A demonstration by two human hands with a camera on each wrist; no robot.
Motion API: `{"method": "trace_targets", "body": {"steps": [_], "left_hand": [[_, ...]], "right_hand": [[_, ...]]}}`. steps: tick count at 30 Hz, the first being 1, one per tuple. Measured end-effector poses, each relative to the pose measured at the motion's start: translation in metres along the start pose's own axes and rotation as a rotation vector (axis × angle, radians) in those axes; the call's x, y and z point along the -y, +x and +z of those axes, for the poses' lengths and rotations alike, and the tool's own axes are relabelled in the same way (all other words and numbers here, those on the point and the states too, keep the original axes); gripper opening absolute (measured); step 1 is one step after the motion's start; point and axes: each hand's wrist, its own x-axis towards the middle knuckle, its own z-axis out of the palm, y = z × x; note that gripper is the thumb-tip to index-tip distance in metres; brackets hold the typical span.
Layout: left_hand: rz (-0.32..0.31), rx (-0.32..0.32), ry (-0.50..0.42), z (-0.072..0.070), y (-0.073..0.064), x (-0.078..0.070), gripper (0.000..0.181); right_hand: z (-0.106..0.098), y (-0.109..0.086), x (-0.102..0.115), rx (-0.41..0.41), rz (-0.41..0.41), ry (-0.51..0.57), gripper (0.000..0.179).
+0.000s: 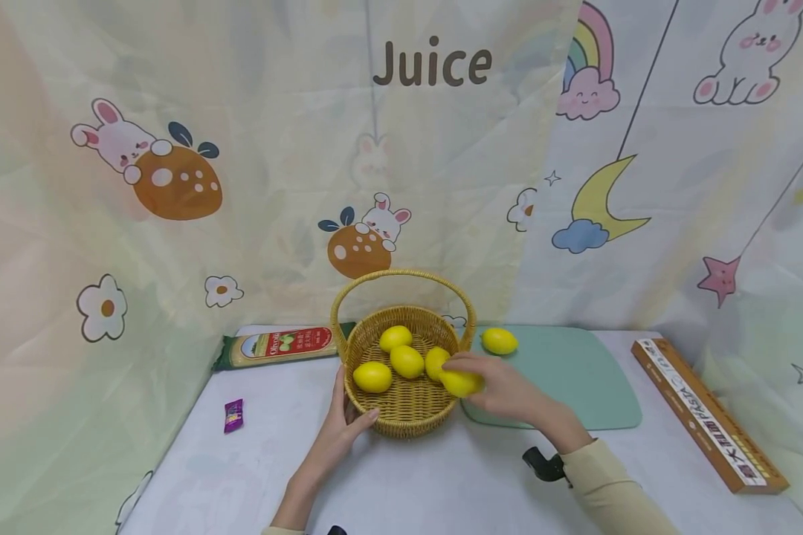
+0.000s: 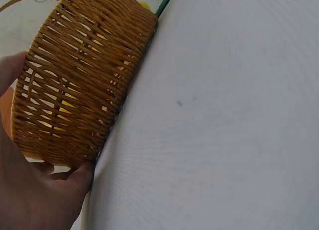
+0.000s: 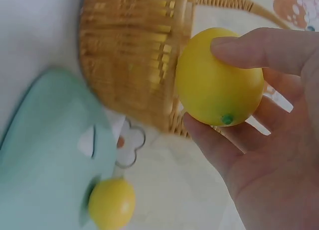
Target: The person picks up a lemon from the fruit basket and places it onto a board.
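A wicker basket [image 1: 408,427] with a tall arched handle stands mid-table, several yellow lemons [image 1: 372,377] inside it. My left hand [image 1: 340,427] grips the basket's left side, thumb at the front rim; in the left wrist view its fingers lie along the woven wall [image 2: 75,90]. Over the basket's right rim, my right hand [image 1: 498,383] holds another lemon [image 3: 219,80] between thumb and fingers, its green tip showing in the right wrist view. One more lemon [image 1: 500,341] lies at the back edge of the pale green cutting board [image 1: 575,379], right of the basket.
A pasta packet [image 1: 277,347] lies behind the basket to the left, with a small purple sachet [image 1: 233,415] in front of it. Along the right table edge rests a long brown pasta box [image 1: 709,416]. A printed curtain [image 1: 442,163] hangs behind the table.
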Motion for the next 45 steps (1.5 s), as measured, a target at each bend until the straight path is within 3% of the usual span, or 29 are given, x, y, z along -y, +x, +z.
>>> {"method": "trace_targets", "body": {"steps": [6, 13, 23, 30, 37, 45], "left_hand": [[0.000, 0.000, -0.002, 0.000, 0.001, -0.001, 0.102], [0.013, 0.004, -0.008, 0.000, 0.001, -0.002, 0.101], [0.024, 0.014, -0.025, 0.001, 0.000, -0.001, 0.101], [-0.001, 0.004, -0.016, 0.002, 0.000, -0.001, 0.102], [0.016, 0.007, -0.022, 0.002, 0.000, -0.002, 0.100], [0.013, 0.000, -0.015, -0.001, -0.001, -0.002, 0.101]], "right_hand": [[-0.008, -0.007, -0.027, -0.041, 0.061, -0.030, 0.057], [-0.004, -0.013, -0.067, -0.063, 0.141, -0.050, 0.056], [0.007, -0.014, -0.096, -0.111, 0.186, -0.031, 0.059], [0.008, -0.014, -0.106, -0.105, 0.196, -0.030, 0.063], [0.007, -0.015, -0.111, -0.135, 0.199, -0.040, 0.062], [0.002, -0.013, -0.102, -0.131, 0.190, -0.027, 0.061]]}}
